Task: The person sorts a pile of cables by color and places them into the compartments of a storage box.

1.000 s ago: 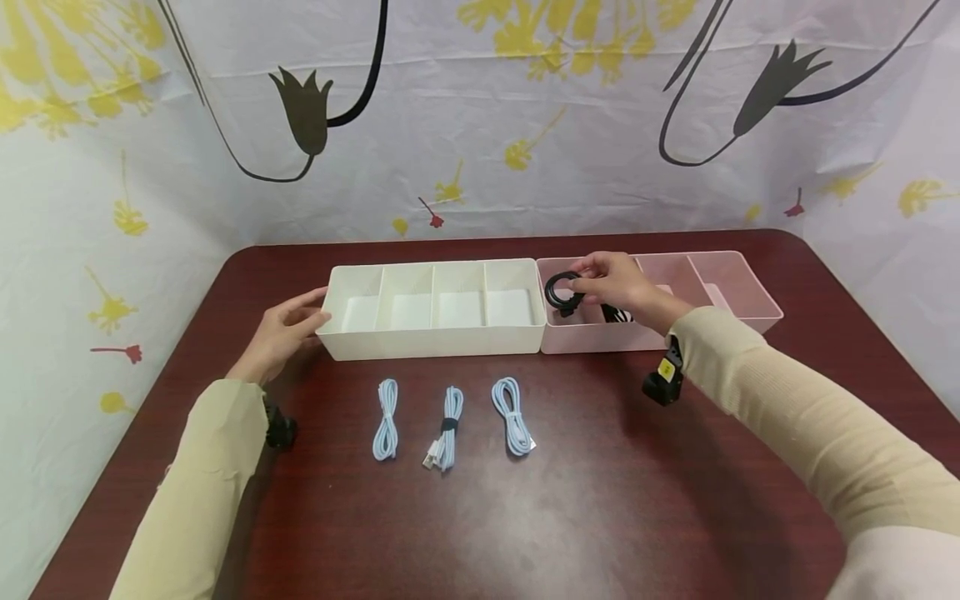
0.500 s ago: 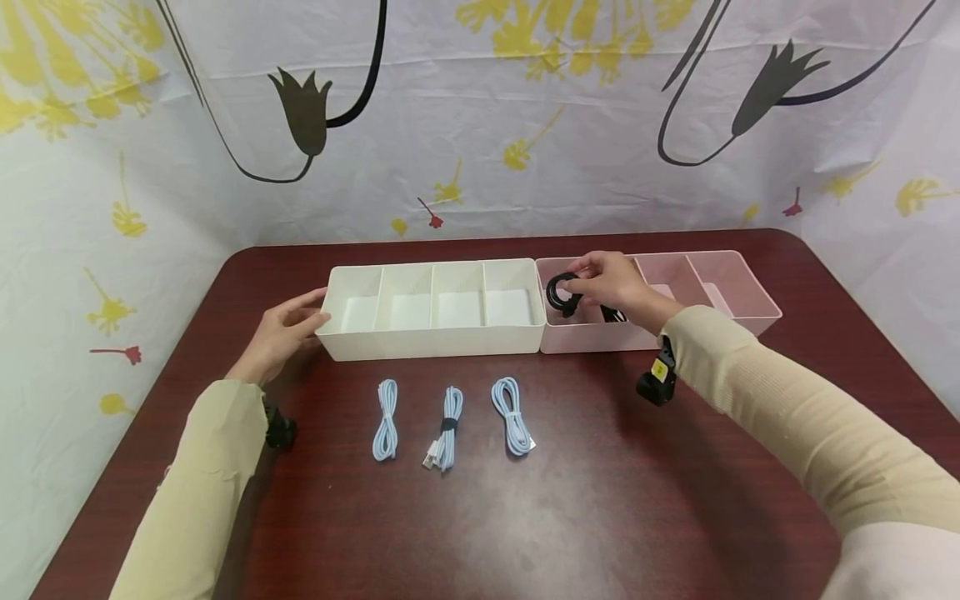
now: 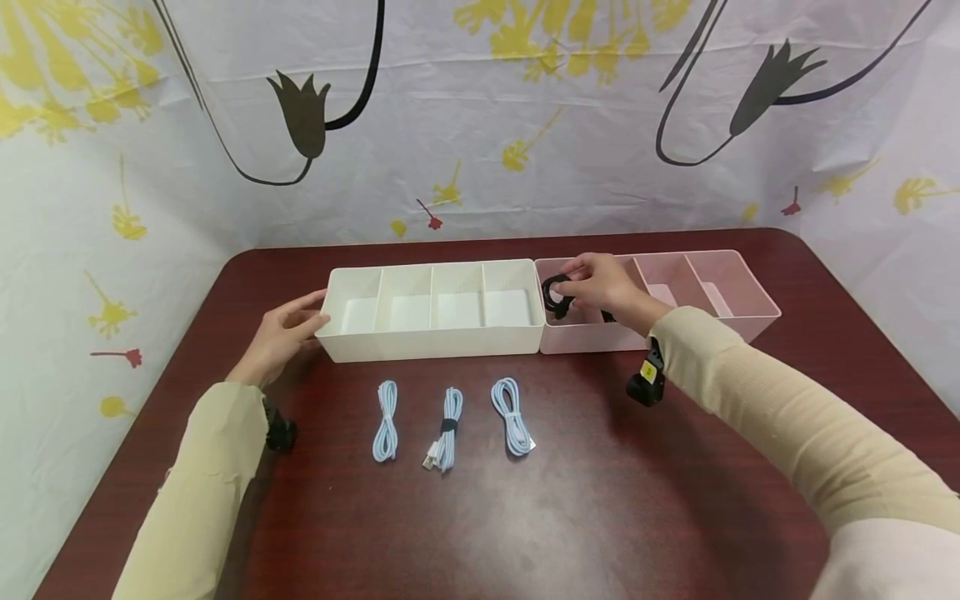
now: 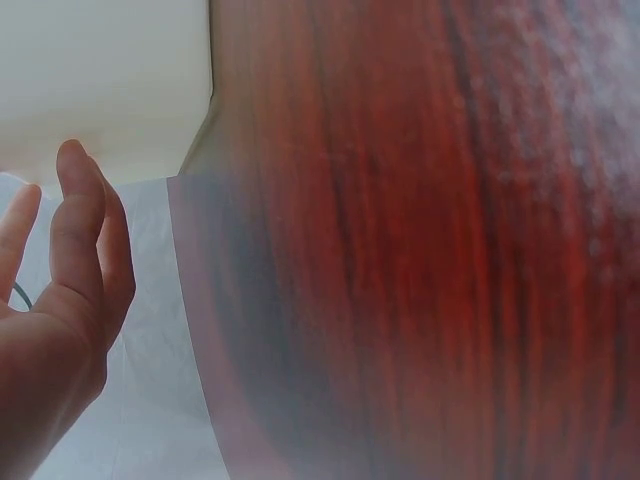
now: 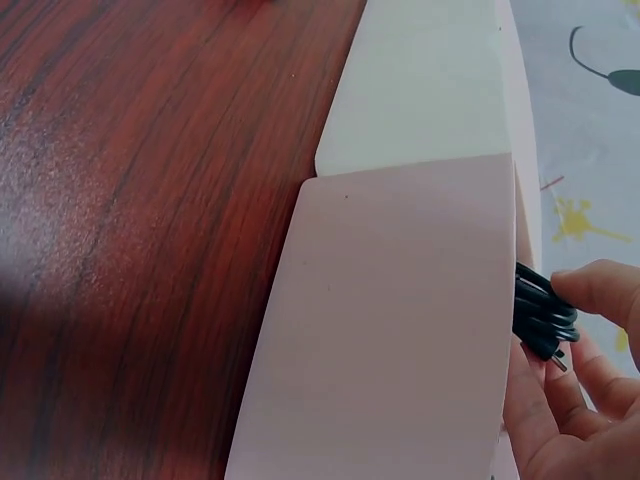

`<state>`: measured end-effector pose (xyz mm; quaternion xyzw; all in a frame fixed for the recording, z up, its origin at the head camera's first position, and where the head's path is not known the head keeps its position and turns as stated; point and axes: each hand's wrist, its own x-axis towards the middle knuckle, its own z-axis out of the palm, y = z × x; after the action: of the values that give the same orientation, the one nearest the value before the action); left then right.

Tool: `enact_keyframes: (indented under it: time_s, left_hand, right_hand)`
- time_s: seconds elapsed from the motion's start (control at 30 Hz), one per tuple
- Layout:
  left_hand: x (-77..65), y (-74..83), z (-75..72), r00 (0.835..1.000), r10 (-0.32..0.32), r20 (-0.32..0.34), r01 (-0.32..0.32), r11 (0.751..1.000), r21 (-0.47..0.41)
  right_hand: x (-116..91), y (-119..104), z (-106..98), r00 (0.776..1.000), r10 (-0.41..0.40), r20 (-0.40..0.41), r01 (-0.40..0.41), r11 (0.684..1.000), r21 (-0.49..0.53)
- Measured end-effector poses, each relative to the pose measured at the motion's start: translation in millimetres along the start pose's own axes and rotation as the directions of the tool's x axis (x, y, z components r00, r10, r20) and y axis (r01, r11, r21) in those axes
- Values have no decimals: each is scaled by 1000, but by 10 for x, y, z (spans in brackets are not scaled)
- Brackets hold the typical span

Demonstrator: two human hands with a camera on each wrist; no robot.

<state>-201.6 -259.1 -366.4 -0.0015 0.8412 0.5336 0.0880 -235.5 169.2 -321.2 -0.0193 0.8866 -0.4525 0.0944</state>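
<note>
A white divided box (image 3: 437, 342) and a pink divided box (image 3: 592, 338) stand end to end near the back of the table. My right hand (image 3: 606, 285) pinches a coiled black cable (image 3: 555, 307) in the leftmost section of the pink box. In the right wrist view, the black cable (image 5: 543, 318) shows between thumb and fingers, with a small plug jutting out. Another dark item (image 3: 607, 317) lies in the pink box, mostly hidden by that hand. My left hand (image 3: 276, 335) rests its fingertips against the white box's left end; in the left wrist view its fingers (image 4: 78, 225) are loosely extended.
Three light blue bundled cables lie in front of the white box: a left one (image 3: 386, 421), a middle one with a dark strap (image 3: 447, 429), and a right one (image 3: 512, 417). A patterned white sheet (image 3: 420, 108) hangs behind the dark red table (image 3: 570, 517).
My right hand has shifted slightly left with the black cable, bringing it closer to the pink box's left wall. My left hand has stayed on the white box.
</note>
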Motion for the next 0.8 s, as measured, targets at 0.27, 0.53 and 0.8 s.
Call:
enact_keyframes:
  time_s: [0.27,0.53,0.8]
  left_hand:
    - [3,-7,3,1000,-1,-3,1,1000,3]
    - [14,-14,7,1000,3,-2,-3,1000,-2]
    - [10,-15,6,1000,-3,0,3,1000,-17]
  right_hand:
    - [20,-18,28,999,-9,-30,8,1000,-24]
    - [10,0,67,1000,-9,-22,8,1000,-23]
    - [4,-6,93,1000,-9,-12,9,1000,-7]
